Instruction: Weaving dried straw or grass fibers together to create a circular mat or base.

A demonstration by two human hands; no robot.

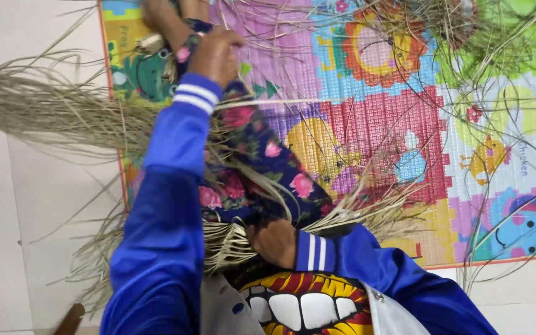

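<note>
The person sits on a colourful play mat (404, 124) with legs stretched far, covered in dark floral trousers (268, 161). Both arms wear blue sleeves with white stripes at the cuffs.

The left hand (215, 56) reaches far, up by the foot (162, 18) near the top edge. Its fingers are curled around thin dry grass strands (243, 102) that run rightward from the hand across the leg; the grip looks closed on them, though the fingertips are hidden behind the hand.

The right hand (274, 242) lies near, just above the printed shirt (305, 304), close to the body. It is clenched on a bundle of flattened straw (231, 245), whose ends fan out to the left of the knuckles. More strands spread to the right of this hand, over the mat's near edge.

A thick sheaf of the same dry grass (44, 111) lies on the left, half on the pale tiled floor (7, 236) and half on the mat, touching the left sleeve. Loose blades are scattered across the far right of the mat, well apart from both hands.

A brown object (69, 319) shows at the near left edge; what it is cannot be told.
</note>
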